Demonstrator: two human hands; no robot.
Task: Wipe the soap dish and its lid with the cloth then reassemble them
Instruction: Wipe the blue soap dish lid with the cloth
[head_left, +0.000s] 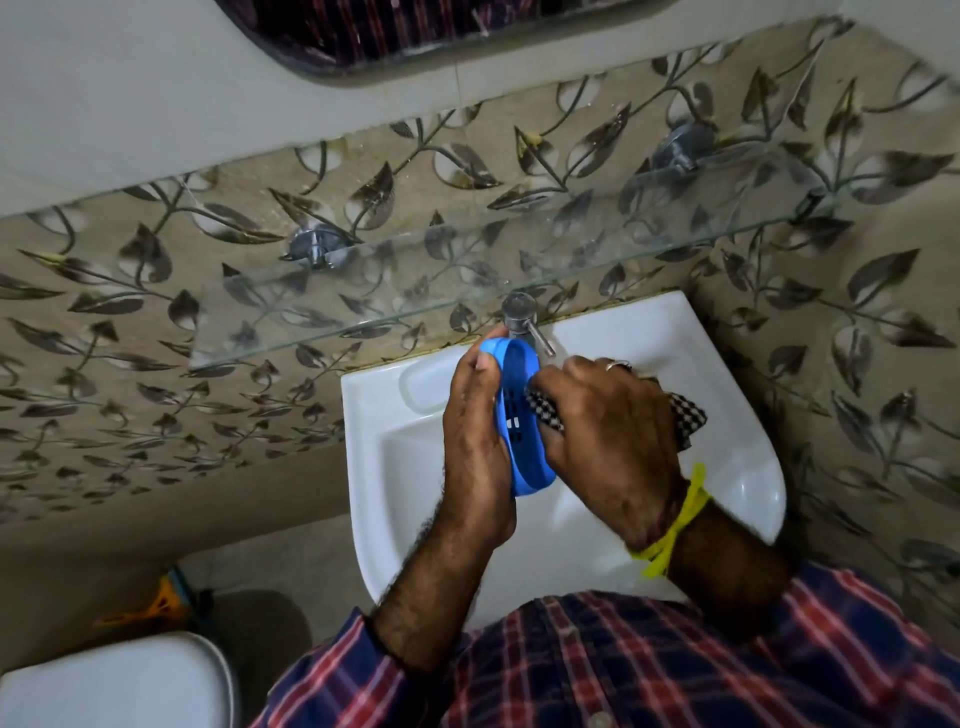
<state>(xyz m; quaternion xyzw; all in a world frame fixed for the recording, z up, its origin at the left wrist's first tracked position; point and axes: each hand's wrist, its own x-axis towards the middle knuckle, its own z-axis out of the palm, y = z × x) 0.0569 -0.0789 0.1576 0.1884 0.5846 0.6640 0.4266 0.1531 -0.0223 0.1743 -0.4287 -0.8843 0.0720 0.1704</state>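
My left hand (475, 436) grips a blue plastic soap dish part (522, 415), held on edge over the white sink (395, 467). Its slotted inner face is turned toward my right hand. My right hand (608, 447) is closed on a black-and-white checked cloth (545, 410) and presses it against the slotted face. More of the cloth sticks out behind that hand at the right. Whether this blue piece is the dish or the lid I cannot tell, and no second piece is in view.
A chrome tap (522, 317) stands just behind the blue piece. A glass shelf (363, 291) runs along the leaf-patterned wall above the sink, held by chrome brackets. A white toilet lid (119, 680) sits at the lower left, with an orange object (156, 605) on the floor.
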